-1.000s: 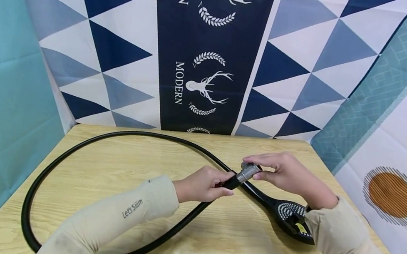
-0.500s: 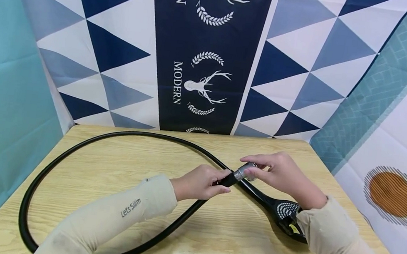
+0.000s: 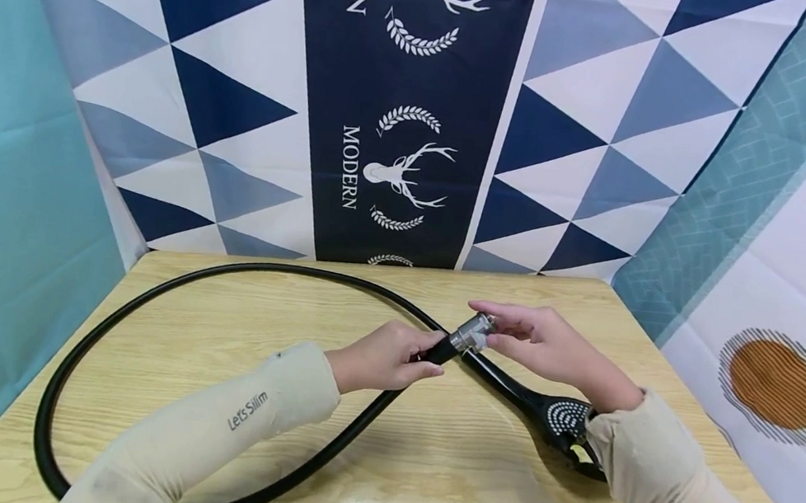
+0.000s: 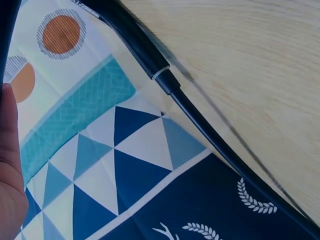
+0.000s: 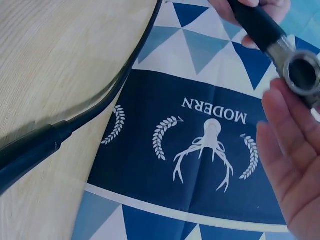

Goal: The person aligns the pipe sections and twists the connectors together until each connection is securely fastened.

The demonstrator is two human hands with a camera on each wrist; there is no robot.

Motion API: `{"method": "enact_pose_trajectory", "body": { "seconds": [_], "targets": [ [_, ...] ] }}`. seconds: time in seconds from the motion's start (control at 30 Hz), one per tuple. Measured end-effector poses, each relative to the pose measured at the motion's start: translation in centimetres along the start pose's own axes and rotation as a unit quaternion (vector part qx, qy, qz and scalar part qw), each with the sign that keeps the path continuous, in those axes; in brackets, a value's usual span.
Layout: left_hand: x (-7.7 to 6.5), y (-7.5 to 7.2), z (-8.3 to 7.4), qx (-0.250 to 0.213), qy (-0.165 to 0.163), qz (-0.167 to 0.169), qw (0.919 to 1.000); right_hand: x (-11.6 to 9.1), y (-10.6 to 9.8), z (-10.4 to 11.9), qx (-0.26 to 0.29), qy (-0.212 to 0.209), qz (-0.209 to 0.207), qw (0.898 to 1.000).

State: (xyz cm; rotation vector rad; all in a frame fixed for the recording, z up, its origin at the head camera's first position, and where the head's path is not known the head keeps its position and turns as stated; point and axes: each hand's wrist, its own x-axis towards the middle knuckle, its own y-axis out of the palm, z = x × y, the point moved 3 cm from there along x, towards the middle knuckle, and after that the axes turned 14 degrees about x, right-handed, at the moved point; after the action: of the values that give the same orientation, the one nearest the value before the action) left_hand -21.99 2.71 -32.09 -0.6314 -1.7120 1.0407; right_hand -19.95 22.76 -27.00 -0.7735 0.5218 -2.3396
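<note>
My left hand [image 3: 383, 357] grips the black sleeve [image 3: 442, 350] at one end of a thick black hose [image 3: 53, 378]. A silvery metal fitting [image 3: 470, 331] extends from that sleeve. Thumb and fingertips of my right hand [image 3: 549, 347] pinch the far end of the fitting. Up close in the right wrist view, the fitting has a round ring [image 5: 286, 70] with a dark opening, and my right fingers [image 5: 280, 145] lie against it. The hose's other end joins a black shower head [image 3: 566, 419], partly hidden by my right sleeve. Only part of my left hand [image 4: 10, 175] shows in its wrist view.
The hose loops widely over the left half of the wooden table [image 3: 467, 475]. Behind the table hangs a patterned cloth [image 3: 404, 177] with triangles and deer prints. A teal cloth [image 3: 28, 200] hangs on the left, and another cloth with orange circles [image 3: 776, 385] on the right.
Both hands have shifted slightly left with the fitting. The fitting has turned, so its side part faces down toward the right thumb. The hose loop and shower head have barely moved.
</note>
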Motion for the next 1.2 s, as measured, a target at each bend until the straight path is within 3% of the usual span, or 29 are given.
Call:
{"method": "enact_pose_trajectory", "body": {
  "seconds": [0.1, 0.23, 0.4, 0.53, 0.63, 0.9, 1.2],
  "targets": [
    [-0.1, 0.2, 0.0, 0.001, 0.011, 0.002, 0.9999, -0.1, -0.1, -0.1, 0.014, 0.016, 0.029, 0.999],
    [-0.4, 0.3, 0.1, 0.014, 0.019, 0.004, 0.9997, 0.0, 0.1, 0.0, -0.083, -0.015, 0.039, 0.996],
    [-0.8, 0.1, 0.6, 0.032, 0.021, 0.008, 0.9992, 0.5, 1.0, 0.6, -0.239, -0.117, 0.009, 0.964],
    [-0.9, -0.1, 0.8, 0.026, 0.03, 0.004, 0.9992, 0.8, 1.4, 0.7, -0.277, -0.198, 0.0, 0.94],
    [-0.9, -0.1, 0.8, 0.025, 0.039, -0.003, 0.9989, 0.9, 1.5, 0.6, -0.275, -0.23, 0.004, 0.934],
    [-1.0, 0.4, 0.9, 0.022, 0.053, 0.011, 0.9983, 1.0, 1.8, 0.3, -0.278, -0.184, 0.031, 0.942],
    [-1.1, 0.5, 1.1, 0.011, 0.04, -0.002, 0.9991, 1.3, 1.8, 0.2, -0.314, -0.173, 0.025, 0.933]
  ]
}}
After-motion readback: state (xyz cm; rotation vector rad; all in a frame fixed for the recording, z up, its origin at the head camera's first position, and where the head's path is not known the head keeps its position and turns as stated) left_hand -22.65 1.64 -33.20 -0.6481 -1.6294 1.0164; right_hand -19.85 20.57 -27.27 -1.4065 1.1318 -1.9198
